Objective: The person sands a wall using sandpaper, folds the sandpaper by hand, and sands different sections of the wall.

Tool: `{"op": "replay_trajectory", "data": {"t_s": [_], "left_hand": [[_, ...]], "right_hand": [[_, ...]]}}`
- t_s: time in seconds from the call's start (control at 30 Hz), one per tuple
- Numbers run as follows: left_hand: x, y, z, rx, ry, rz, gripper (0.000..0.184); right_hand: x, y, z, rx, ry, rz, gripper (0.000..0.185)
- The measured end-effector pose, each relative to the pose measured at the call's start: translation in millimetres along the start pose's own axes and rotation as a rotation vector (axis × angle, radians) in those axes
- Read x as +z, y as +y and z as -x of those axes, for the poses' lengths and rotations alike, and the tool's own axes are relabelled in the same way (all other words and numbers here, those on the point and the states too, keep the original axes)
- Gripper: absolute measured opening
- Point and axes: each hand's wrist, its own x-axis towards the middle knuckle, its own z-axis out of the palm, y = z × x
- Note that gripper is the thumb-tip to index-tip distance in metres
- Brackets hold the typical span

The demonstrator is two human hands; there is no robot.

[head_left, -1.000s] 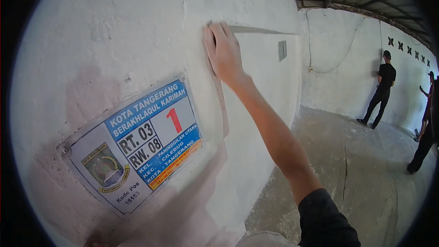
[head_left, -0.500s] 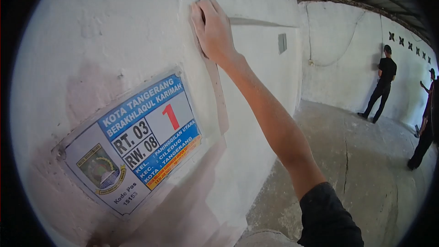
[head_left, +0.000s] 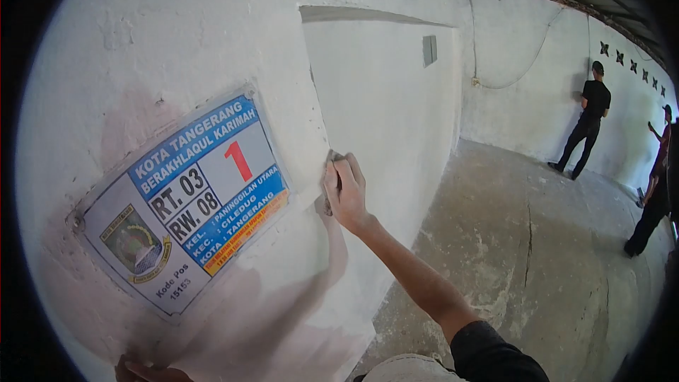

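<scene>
My right hand (head_left: 346,191) is closed and pressed to the corner of the white wall, beside the recess. Between its fingers and the wall is a thin dark grey piece that looks like folded sandpaper (head_left: 322,205), mostly covered by the hand. To the left, a blue and white address plate (head_left: 230,117) with a red number is fixed to the wall at its corners. Down in the bottom left corner, part of my left hand (head_left: 159,373) shows in shadow near the wall; its fingers are mostly cut off by the frame.
A recess with a sharp upper edge (head_left: 375,14) opens right of the corner. Cracked concrete floor (head_left: 488,240) runs to the far wall. A person in black (head_left: 593,110) stands facing that wall, and another person (head_left: 658,191) is at the right edge.
My right hand has slid down along the wall corner, from above the plate to about the height of its right side. My left hand has come partly into view at the bottom left.
</scene>
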Motion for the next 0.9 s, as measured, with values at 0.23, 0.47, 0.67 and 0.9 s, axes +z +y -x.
{"op": "replay_trajectory", "data": {"t_s": [0.23,0.47,0.67,0.9], "left_hand": [[-39,-15,5,-0.150,-0.426,-0.298,0.034],[-36,7,-6,-0.137,-0.463,-0.335,0.041],[-30,10,-7,-0.179,-0.434,-0.371,0.048],[-22,22,-19,-0.187,-0.383,-0.467,0.046]], "right_hand": [[10,-18,-74,-0.054,0.030,-0.054,0.010],[36,-49,-193,-0.292,0.129,-0.080,0.013],[18,-14,-84,-0.032,0.110,-0.071,0.011],[-20,24,58,0.262,0.113,0.005,0.017]]}}
